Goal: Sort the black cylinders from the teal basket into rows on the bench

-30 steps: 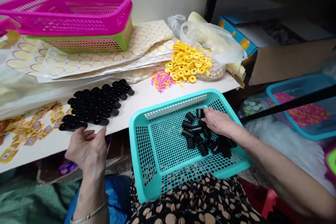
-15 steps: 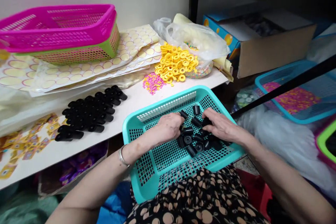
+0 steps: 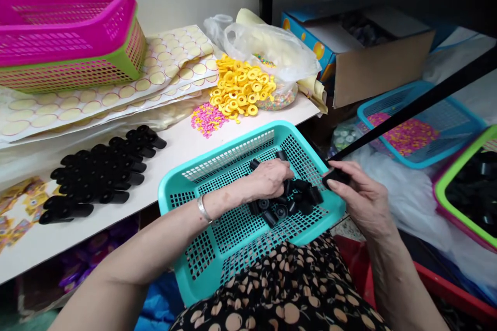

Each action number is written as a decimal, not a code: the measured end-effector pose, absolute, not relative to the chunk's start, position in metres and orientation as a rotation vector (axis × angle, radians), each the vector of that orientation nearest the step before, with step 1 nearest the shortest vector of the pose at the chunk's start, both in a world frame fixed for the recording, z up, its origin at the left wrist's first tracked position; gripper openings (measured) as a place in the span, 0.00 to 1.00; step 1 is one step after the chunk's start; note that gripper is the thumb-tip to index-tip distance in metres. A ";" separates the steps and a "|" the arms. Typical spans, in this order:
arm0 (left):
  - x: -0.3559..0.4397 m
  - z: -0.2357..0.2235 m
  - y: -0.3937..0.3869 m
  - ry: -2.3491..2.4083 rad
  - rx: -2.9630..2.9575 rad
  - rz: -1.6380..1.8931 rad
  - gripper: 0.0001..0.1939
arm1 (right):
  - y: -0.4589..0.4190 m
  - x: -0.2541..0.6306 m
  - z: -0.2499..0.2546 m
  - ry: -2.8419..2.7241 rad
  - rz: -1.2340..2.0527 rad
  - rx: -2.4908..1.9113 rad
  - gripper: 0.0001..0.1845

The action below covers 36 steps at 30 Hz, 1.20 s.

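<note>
A turquoise plastic basket [image 3: 217,156] rests on my lap, with a heap of short black plastic cylinders [image 3: 269,217] toward its right side. My left hand [image 3: 268,180] reaches into the heap, fingers curled down among the pieces; what they pinch, if anything, is hidden. Over the basket's right rim, my right hand [image 3: 363,194] grips a single black cylinder [image 3: 337,176] between thumb and fingers. Left of the basket, on the white table [image 3: 163,186], a block of similar black cylinders [image 3: 104,168] lies packed side by side.
Yellow rings [image 3: 243,85] and small pink and yellow bits [image 3: 207,118] lie behind the basket beside a plastic bag [image 3: 275,54]. Stacked pink and green baskets [image 3: 70,46] stand at left. A black bar [image 3: 411,106] slants across the right, near a green-rimmed basket [image 3: 442,186] of black pieces.
My right hand has lifted out of the heap to the basket's right rim with a black cylinder. My left hand has moved right within the basket. The view has turned rightward.
</note>
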<state>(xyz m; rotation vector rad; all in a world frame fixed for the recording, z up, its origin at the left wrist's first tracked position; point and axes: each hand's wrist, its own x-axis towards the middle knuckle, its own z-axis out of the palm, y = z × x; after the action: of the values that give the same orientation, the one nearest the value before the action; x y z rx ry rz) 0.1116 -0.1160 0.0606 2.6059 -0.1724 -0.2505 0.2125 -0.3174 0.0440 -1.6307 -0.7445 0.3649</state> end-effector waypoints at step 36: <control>0.066 0.078 -0.127 0.230 1.602 -0.245 0.13 | -0.306 0.175 0.053 -1.346 0.476 -1.656 0.23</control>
<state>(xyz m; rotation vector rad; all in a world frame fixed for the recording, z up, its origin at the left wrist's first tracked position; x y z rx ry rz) 0.0663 -0.1272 0.0776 1.6021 0.2295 -0.2446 0.1746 -0.3060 0.0529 -1.6557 -1.3456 0.4756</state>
